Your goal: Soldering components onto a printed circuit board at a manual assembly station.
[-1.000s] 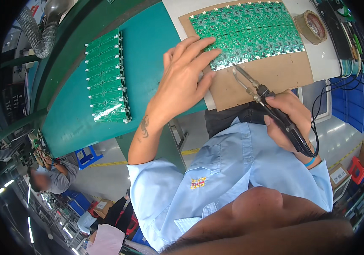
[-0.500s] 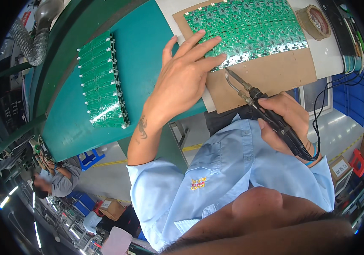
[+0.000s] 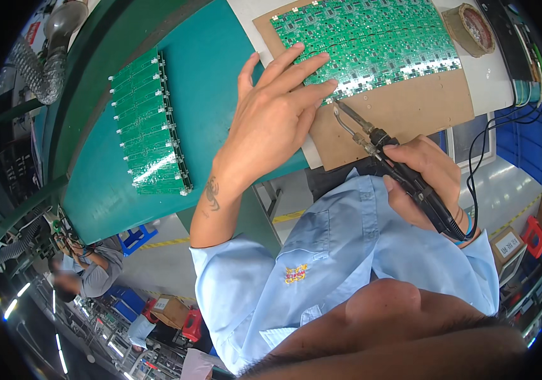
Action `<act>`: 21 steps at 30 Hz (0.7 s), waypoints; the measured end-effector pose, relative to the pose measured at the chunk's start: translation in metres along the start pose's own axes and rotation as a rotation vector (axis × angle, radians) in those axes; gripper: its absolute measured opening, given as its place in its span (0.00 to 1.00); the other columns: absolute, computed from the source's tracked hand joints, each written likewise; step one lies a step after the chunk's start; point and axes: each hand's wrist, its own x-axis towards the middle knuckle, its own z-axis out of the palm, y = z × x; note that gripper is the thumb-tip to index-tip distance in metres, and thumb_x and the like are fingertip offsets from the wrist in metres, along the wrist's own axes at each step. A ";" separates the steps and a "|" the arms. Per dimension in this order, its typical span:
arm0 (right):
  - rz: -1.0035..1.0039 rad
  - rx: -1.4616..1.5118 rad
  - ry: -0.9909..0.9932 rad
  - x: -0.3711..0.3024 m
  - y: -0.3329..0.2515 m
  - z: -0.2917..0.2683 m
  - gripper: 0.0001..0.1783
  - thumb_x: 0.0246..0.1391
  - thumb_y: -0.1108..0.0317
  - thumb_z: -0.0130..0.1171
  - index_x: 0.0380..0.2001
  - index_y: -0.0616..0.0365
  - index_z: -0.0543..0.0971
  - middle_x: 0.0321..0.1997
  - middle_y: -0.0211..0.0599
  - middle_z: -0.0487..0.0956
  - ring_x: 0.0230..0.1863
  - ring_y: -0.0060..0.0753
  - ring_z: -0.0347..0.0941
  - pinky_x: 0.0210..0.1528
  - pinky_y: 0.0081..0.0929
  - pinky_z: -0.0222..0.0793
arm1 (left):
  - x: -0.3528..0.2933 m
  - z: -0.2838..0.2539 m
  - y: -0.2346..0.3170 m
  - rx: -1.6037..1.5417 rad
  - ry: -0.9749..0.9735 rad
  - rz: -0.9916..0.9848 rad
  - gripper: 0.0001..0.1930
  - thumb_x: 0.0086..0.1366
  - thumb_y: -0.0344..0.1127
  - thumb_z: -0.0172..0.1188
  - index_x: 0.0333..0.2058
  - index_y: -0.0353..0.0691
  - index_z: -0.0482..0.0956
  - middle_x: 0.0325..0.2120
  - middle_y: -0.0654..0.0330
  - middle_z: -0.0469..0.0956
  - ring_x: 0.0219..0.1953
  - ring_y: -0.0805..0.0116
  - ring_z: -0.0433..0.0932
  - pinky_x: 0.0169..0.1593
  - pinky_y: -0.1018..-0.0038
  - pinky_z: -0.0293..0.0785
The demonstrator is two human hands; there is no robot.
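A green circuit board panel [image 3: 372, 50] lies on a sheet of brown cardboard [image 3: 404, 104]. Over its left edge rests my left hand [image 3: 277, 104], fingers spread and fingertips on the board. My right hand [image 3: 426, 177] is wrapped round a black soldering iron [image 3: 410, 183] with a thin bent metal tube beside its tip. That tip meets or nearly meets the board's near left edge, close to my left fingers; whether it touches I cannot tell.
A stack of green circuit boards [image 3: 147, 126] stands on the teal mat [image 3: 204, 95] at left. Beyond the panel's right corner sits a round brown container [image 3: 469, 30]. Black cables [image 3: 473, 152] trail at right. A co-worker [image 3: 97, 269] is at the far left.
The view has shifted slightly, and the stack of boards appears a little further left. My hands and the soldering iron hold nearly the same position against the panel.
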 end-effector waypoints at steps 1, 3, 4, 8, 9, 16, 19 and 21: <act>-0.001 -0.001 -0.001 0.000 0.000 0.000 0.29 0.38 0.82 0.68 0.51 0.67 0.85 0.32 0.37 0.84 0.29 0.34 0.74 0.35 0.25 0.72 | 0.000 0.000 0.000 -0.003 0.003 0.001 0.18 0.66 0.28 0.66 0.54 0.52 0.89 0.67 0.71 0.79 0.75 0.59 0.68 0.77 0.46 0.52; 0.000 -0.001 -0.001 0.000 0.000 0.001 0.29 0.38 0.82 0.68 0.51 0.67 0.85 0.32 0.37 0.84 0.30 0.34 0.74 0.35 0.25 0.72 | 0.000 0.001 0.000 -0.012 0.003 -0.002 0.18 0.66 0.28 0.66 0.54 0.51 0.89 0.67 0.70 0.79 0.75 0.59 0.68 0.77 0.46 0.52; 0.000 0.000 0.000 0.001 0.000 0.001 0.29 0.38 0.82 0.68 0.51 0.67 0.85 0.32 0.38 0.84 0.30 0.34 0.74 0.35 0.25 0.72 | 0.000 0.001 0.000 -0.019 0.003 -0.007 0.18 0.66 0.28 0.66 0.54 0.51 0.89 0.67 0.70 0.79 0.75 0.58 0.68 0.77 0.46 0.52; 0.005 0.002 -0.004 0.001 -0.001 0.002 0.29 0.39 0.82 0.68 0.51 0.67 0.85 0.32 0.38 0.84 0.30 0.34 0.75 0.35 0.25 0.73 | 0.000 0.001 0.001 -0.034 0.005 -0.016 0.18 0.66 0.28 0.66 0.53 0.51 0.90 0.67 0.70 0.79 0.75 0.58 0.69 0.77 0.46 0.53; 0.009 0.002 -0.008 0.001 -0.001 0.001 0.29 0.39 0.82 0.68 0.51 0.67 0.85 0.32 0.38 0.84 0.30 0.34 0.75 0.35 0.25 0.73 | 0.000 0.001 0.001 -0.034 0.006 -0.016 0.18 0.66 0.28 0.66 0.53 0.51 0.90 0.67 0.70 0.79 0.75 0.58 0.69 0.77 0.47 0.53; 0.027 -0.004 -0.015 0.003 -0.003 0.000 0.29 0.39 0.82 0.68 0.51 0.68 0.85 0.33 0.38 0.84 0.30 0.34 0.75 0.35 0.26 0.73 | 0.000 0.002 0.001 -0.041 0.019 -0.011 0.18 0.66 0.27 0.66 0.53 0.50 0.90 0.67 0.70 0.79 0.74 0.58 0.69 0.77 0.47 0.54; 0.030 -0.010 -0.018 0.004 -0.004 0.000 0.29 0.40 0.81 0.68 0.51 0.68 0.85 0.33 0.38 0.84 0.30 0.34 0.74 0.35 0.25 0.73 | 0.000 0.003 0.001 -0.044 0.020 -0.013 0.18 0.66 0.27 0.66 0.53 0.50 0.90 0.67 0.70 0.79 0.74 0.58 0.69 0.76 0.47 0.54; 0.033 -0.015 -0.022 0.004 -0.004 0.000 0.29 0.40 0.81 0.68 0.51 0.67 0.85 0.32 0.38 0.84 0.29 0.34 0.74 0.35 0.25 0.72 | 0.000 0.004 0.001 -0.047 0.020 -0.015 0.18 0.66 0.27 0.66 0.53 0.51 0.90 0.67 0.70 0.79 0.74 0.58 0.69 0.76 0.47 0.54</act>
